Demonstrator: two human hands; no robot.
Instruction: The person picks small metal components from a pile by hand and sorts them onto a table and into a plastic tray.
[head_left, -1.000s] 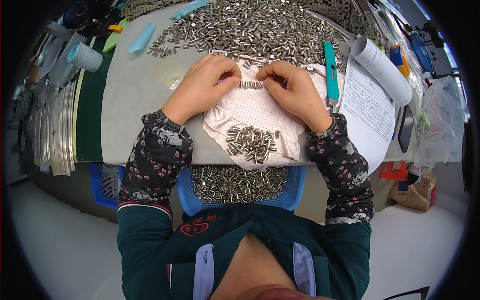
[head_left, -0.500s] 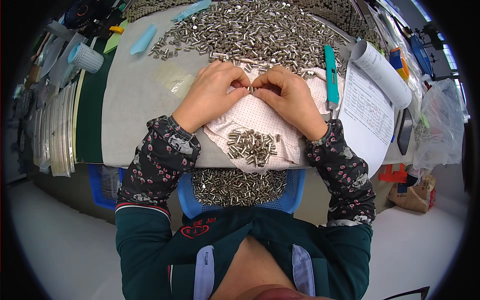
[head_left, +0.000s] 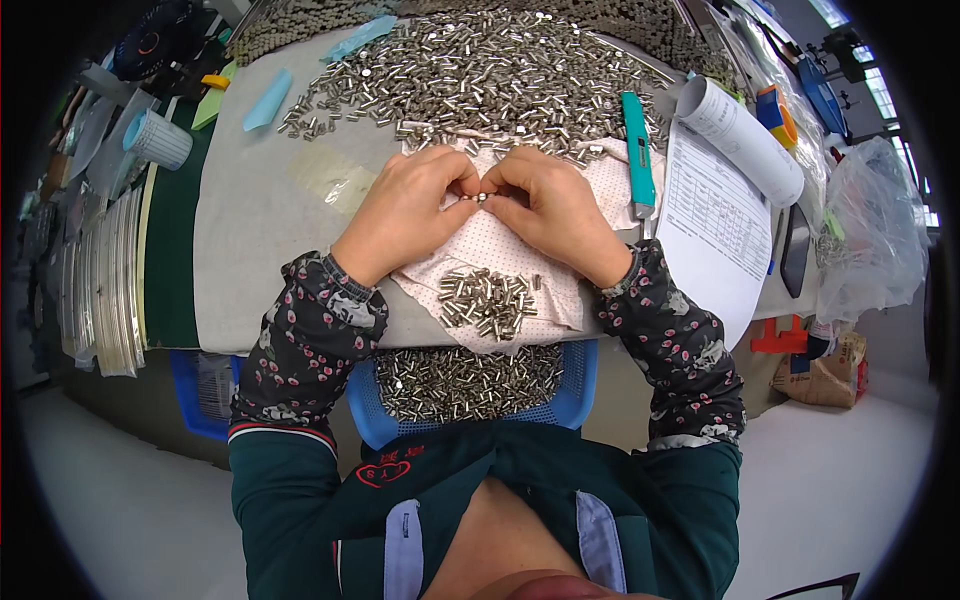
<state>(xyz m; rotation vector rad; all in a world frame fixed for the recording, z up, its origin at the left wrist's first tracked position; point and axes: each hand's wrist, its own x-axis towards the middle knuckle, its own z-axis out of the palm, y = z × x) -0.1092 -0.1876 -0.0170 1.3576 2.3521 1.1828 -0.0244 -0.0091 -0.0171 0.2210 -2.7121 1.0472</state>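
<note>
Between my two hands, a small shiny metal cylinder [head_left: 482, 197] is pinched at the fingertips. My left hand [head_left: 410, 212] is closed on it from one side and my right hand [head_left: 550, 208] from the other; the fingers partly cover it. Under the hands lies a pale dotted cloth [head_left: 500, 250]. A small heap of metal cylinders [head_left: 487, 303] sits on the cloth's near part. Beyond my hands, a large pile of similar cylinders [head_left: 490, 80] spreads over the table. Below the near table edge, a blue basket [head_left: 366, 415] holds many more.
To the right lie a teal-handled cutter [head_left: 637, 150], a printed sheet [head_left: 715, 225], a rolled paper [head_left: 740, 140], a dark phone [head_left: 795, 250] and a clear plastic bag [head_left: 875, 235]. A white-and-blue cup [head_left: 160, 140] and upright clear sleeves [head_left: 105, 280] stand at left.
The whole view has shifted slightly. Both hands stay together at the small cylinder, fingers still pinched, and now appear a little lower against the cloth.
</note>
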